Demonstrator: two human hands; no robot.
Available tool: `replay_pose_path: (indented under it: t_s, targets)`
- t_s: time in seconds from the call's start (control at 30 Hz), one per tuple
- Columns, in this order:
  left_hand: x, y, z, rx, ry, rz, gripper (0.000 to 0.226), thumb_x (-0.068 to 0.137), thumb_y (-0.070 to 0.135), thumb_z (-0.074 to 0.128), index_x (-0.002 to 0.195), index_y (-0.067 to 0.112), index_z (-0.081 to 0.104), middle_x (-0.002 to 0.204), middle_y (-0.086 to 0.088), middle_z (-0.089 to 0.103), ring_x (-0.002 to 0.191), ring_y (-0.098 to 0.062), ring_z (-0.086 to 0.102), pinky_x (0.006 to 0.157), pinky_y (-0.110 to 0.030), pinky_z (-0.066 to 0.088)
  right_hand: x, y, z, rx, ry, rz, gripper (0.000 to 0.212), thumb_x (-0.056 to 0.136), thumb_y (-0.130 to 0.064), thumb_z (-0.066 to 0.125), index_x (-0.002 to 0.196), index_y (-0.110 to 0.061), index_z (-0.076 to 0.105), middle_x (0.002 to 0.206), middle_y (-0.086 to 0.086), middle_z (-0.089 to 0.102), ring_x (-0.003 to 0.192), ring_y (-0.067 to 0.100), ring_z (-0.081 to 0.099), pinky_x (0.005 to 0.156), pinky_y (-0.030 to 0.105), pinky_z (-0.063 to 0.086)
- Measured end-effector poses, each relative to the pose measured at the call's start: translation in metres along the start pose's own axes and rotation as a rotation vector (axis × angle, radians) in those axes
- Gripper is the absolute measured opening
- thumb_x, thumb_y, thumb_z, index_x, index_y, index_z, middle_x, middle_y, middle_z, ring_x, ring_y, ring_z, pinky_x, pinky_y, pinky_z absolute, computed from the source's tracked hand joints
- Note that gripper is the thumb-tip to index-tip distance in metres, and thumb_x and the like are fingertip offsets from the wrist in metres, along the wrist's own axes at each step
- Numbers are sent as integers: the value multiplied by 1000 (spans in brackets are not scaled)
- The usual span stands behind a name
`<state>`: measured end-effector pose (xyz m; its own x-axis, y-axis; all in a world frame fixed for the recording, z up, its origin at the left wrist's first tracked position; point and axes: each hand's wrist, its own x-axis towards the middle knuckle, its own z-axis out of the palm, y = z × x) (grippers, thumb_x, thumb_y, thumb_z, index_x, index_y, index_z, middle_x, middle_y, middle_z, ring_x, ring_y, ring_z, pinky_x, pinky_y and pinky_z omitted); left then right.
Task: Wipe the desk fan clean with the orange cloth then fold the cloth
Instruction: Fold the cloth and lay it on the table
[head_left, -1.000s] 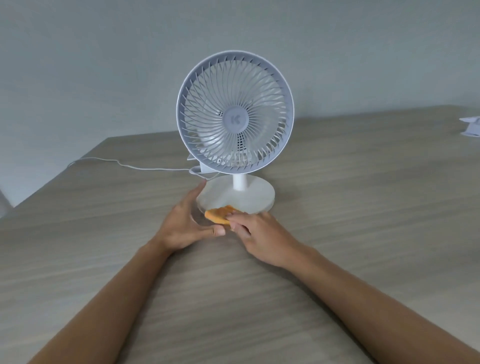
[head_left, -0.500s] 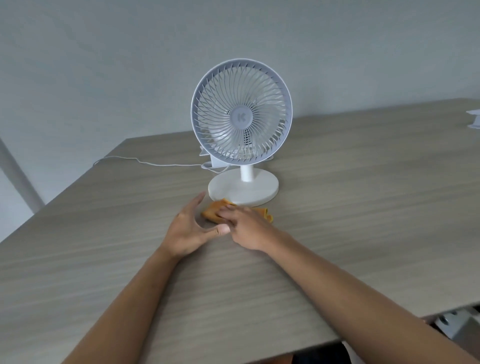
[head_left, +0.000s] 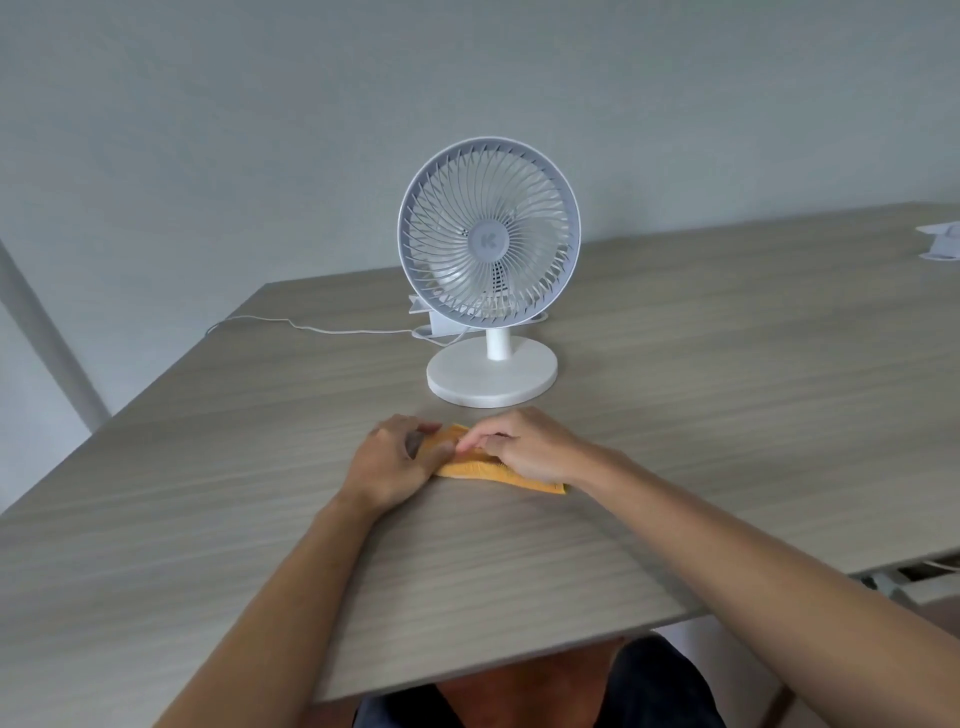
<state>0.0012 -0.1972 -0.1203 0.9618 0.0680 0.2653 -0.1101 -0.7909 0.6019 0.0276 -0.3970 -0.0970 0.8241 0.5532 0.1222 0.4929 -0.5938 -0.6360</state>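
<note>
A white desk fan (head_left: 488, 249) stands upright on its round base (head_left: 491, 382) toward the back of the wooden table (head_left: 727, 415). In front of the base lies the orange cloth (head_left: 478, 467), flat on the table and mostly covered by my hands. My left hand (head_left: 395, 462) pinches the cloth's left end. My right hand (head_left: 524, 447) presses fingers on its top edge; the cloth's right corner sticks out under my wrist.
A thin white cable (head_left: 311, 327) runs from the fan's back to the table's left edge. A small white object (head_left: 943, 241) sits at the far right. The table's near edge is close to my body, with my lap below it.
The cloth came off the fan's base and now lies on the table nearer me, both hands moving back with it. The view pulled back, so the fan looks farther away.
</note>
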Motion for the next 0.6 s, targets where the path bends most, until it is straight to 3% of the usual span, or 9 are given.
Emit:
replay_pose_path:
  t_s: [0.07, 0.13, 0.2, 0.27, 0.37, 0.47, 0.53, 0.6]
  targets:
    - [2, -1, 1, 56, -19, 11, 42, 81, 45, 70, 118, 25, 67, 119, 0, 61, 114, -18, 56, 99, -29, 42, -6, 4, 0, -63, 110, -12, 33, 95, -6, 50, 118, -17, 70, 119, -1, 72, 113, 11, 63, 94, 16, 45]
    - [4, -1, 0, 69, -29, 18, 42, 82, 43, 70, 118, 23, 68, 122, -2, 59, 116, -19, 55, 102, -29, 40, -10, 10, -6, -175, 174, 38, 32, 91, -17, 59, 123, -20, 66, 123, 3, 70, 121, 15, 60, 104, 29, 45]
    - [5, -1, 0, 70, -26, 24, 37, 82, 40, 71, 114, 21, 68, 120, -3, 59, 113, -20, 56, 99, -28, 41, -13, 15, -14, -341, 205, 121, 31, 88, -37, 67, 116, -26, 70, 123, 3, 65, 123, 21, 53, 103, 36, 45]
    - [4, 0, -1, 59, -3, 23, 32, 81, 37, 73, 107, 20, 68, 112, -5, 62, 104, -21, 59, 91, -29, 44, -16, 16, -20, -380, 227, 138, 22, 86, -43, 70, 101, -28, 76, 117, 2, 64, 118, 23, 52, 99, 40, 46]
    - [1, 4, -2, 2, 60, 26, 22, 79, 30, 75, 96, 18, 68, 98, -3, 68, 94, -21, 61, 85, -33, 48, -18, 15, -18, -281, 274, 97, 10, 84, -32, 76, 88, -24, 77, 101, -2, 69, 104, 20, 60, 91, 38, 51]
    - [-1, 10, -4, -89, 147, 28, 15, 79, 24, 76, 88, 18, 67, 89, 2, 70, 89, -19, 64, 83, -31, 49, -14, 18, -16, -150, 284, 91, 11, 82, -24, 77, 91, -20, 72, 86, -9, 69, 91, 14, 66, 83, 30, 54]
    - [-2, 17, -8, -201, 192, 31, 13, 78, 19, 78, 82, 21, 65, 81, 4, 69, 84, -15, 66, 83, -34, 52, -13, 16, -18, -158, 249, 64, 18, 85, -23, 75, 102, -20, 70, 85, -9, 64, 88, 13, 59, 79, 25, 48]
    - [0, 25, -17, -285, 200, 44, 21, 75, 12, 79, 76, 25, 63, 74, 7, 66, 74, -8, 64, 79, -34, 53, -10, 14, -23, -255, 198, 19, 6, 86, -21, 69, 90, -17, 70, 87, -4, 56, 87, 15, 50, 75, 24, 40]
